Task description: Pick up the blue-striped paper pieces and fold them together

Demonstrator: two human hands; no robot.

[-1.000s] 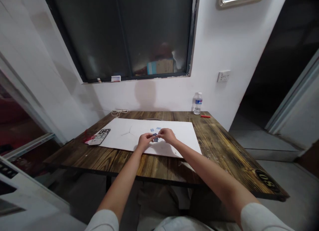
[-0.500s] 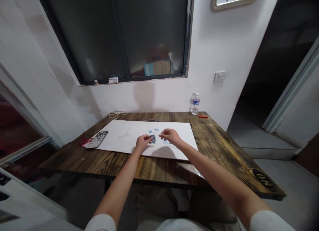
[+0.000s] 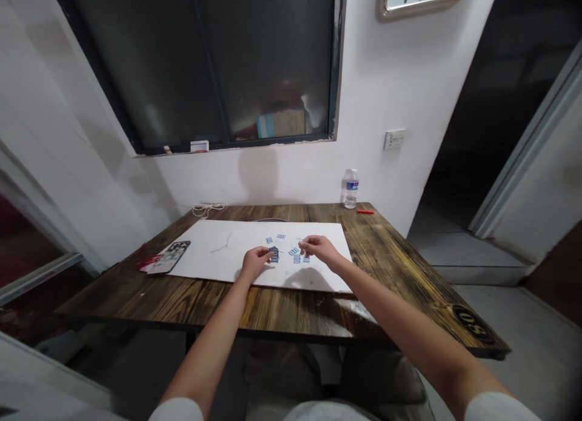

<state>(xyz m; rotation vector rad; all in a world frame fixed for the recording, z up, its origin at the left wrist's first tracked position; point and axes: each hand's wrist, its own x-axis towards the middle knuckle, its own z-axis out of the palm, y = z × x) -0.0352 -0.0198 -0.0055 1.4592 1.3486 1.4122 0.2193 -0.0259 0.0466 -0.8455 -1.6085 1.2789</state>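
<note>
My left hand [image 3: 255, 261] rests over the white paper sheet [image 3: 204, 260], its fingertips pinching a small stack of blue-printed paper pieces [image 3: 274, 255]. My right hand [image 3: 316, 247] hovers just to the right with its fingers drawn together, nothing visible in them. Close to its fingertips lies a tilted blue-printed piece [image 3: 294, 251]. Two more pieces [image 3: 301, 258] lie below it, and two others [image 3: 275, 237] lie above the stack. The sheet lies on a dark wooden table [image 3: 204, 303].
A phone in a patterned case [image 3: 170, 257] and a red tassel [image 3: 145, 261] lie left of the sheet. A plastic water bottle [image 3: 350, 189], a red stick [image 3: 365, 211] and a white cable [image 3: 207, 209] sit along the table's back edge by the wall.
My right hand has moved rightward, away from my left hand. More blue-printed pieces now show on the sheet to the right of the stack. The whole view has drifted slightly left.
</note>
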